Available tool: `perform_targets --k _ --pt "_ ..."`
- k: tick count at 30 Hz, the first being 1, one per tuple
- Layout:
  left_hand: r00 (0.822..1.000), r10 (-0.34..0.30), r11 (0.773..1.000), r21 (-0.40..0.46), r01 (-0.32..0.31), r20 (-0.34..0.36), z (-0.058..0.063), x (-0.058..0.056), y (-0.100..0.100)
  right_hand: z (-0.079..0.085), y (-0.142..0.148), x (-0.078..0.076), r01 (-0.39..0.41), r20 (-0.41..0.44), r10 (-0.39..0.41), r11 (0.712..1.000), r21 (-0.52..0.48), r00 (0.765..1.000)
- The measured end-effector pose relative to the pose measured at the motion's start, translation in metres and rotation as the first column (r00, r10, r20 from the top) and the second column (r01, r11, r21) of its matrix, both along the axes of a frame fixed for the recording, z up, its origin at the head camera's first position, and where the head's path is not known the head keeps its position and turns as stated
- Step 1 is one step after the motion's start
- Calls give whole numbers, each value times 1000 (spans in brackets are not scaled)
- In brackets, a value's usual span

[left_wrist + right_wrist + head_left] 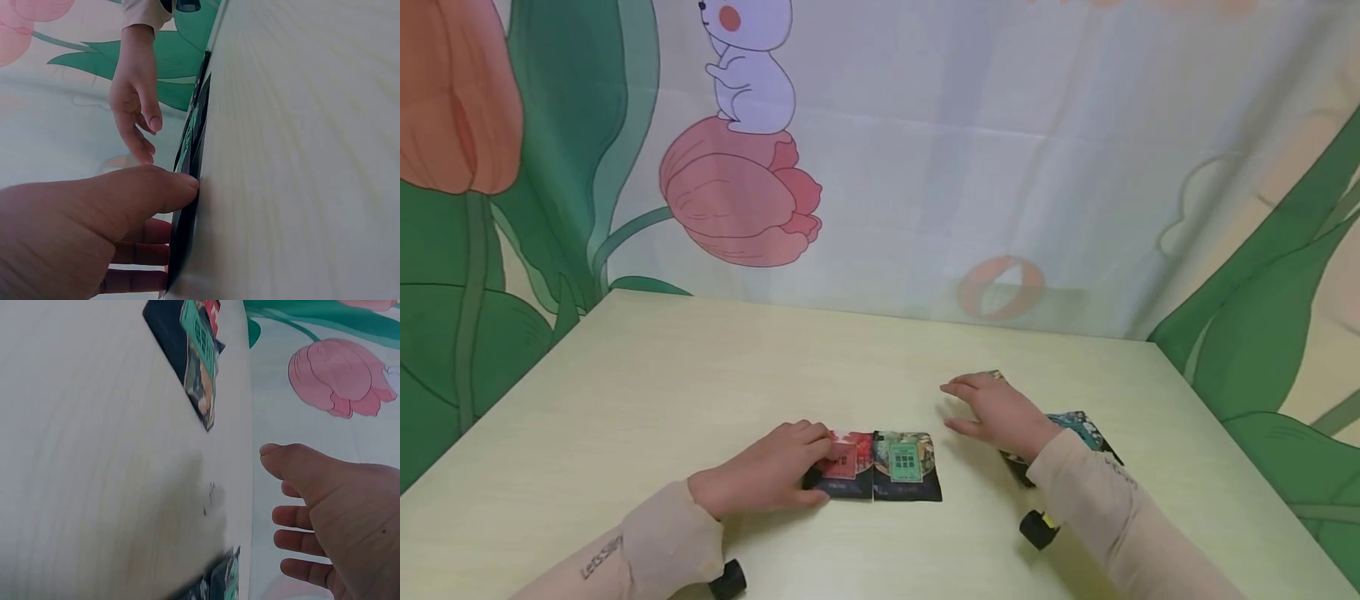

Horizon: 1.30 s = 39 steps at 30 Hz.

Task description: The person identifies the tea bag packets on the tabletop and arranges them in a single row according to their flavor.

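Note:
A red-labelled tea sachet (852, 467) lies flat beside a green-labelled tea sachet (907, 465), their edges meeting. My left hand (767, 471) holds the red one at its left end, thumb along the near edge and fingers over the far part, covering that end. In the left wrist view the thumb (178, 187) bears on the dark edge of the sachet. Off to the right, my right hand (1000, 410) hangs over the table with fingers extended and nothing in them. Beneath it are more dark sachets, one with a teal pattern (1078, 427), partly hidden by the hand and sleeve.
The pale wooden table (760, 358) reaches back to a printed curtain (910, 192) with tulips and a white animal. Black wrist devices (1037, 529) sit under both sleeves, close over the tabletop.

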<state>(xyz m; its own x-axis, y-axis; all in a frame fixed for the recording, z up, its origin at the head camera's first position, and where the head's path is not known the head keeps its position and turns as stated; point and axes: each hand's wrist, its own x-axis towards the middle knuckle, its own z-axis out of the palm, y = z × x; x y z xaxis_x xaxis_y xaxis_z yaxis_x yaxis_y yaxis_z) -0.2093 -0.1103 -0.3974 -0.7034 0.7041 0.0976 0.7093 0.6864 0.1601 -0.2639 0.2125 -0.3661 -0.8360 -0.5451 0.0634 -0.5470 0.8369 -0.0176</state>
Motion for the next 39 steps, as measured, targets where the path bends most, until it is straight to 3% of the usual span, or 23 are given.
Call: perform_targets --k 10,21,27,39 --pt "1000 4 1000 -7 -4 8 3 0 1 -6 27 -20 74 31 -74 997 -5 997" --pt "999 13 1000 -10 -12 29 -2 -1 1 -15 45 -35 169 183 -166 986 0 969" --pt "999 18 1000 -13 -18 29 0 1 1 -16 45 -37 174 232 -165 985 -17 958" --pt "999 20 1000 -8 -20 26 2 2 -1 -15 34 -44 172 231 -172 985 20 958"
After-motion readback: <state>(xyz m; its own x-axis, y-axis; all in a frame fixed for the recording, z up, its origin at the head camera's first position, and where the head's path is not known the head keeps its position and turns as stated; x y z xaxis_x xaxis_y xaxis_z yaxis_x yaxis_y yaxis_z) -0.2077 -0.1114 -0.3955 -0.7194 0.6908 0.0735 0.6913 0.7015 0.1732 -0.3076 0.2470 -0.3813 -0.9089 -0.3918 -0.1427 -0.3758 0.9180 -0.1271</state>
